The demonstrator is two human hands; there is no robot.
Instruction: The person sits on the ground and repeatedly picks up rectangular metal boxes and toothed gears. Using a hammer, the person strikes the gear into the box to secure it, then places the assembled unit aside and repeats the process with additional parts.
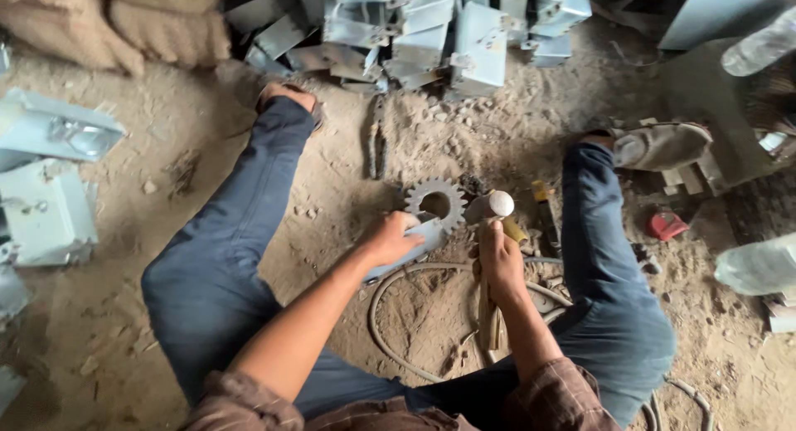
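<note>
I sit on a sandy floor with my legs spread. My left hand (390, 236) grips a flat grey metal bracket (419, 242) that lies across a toothed steel gear (437, 203) on the ground. My right hand (500, 261) is closed around the wooden handle of a hammer (489, 209), whose rounded steel head hovers just right of the gear. The handle runs down under my forearm.
A heap of folded grey metal brackets (431, 33) lies ahead, more brackets (46, 174) at the left. Pliers (378, 141) lie in the sand beyond the gear. A grey hose (390, 331) loops between my legs. A red object (666, 225) and plastic bottles (759, 265) sit at right.
</note>
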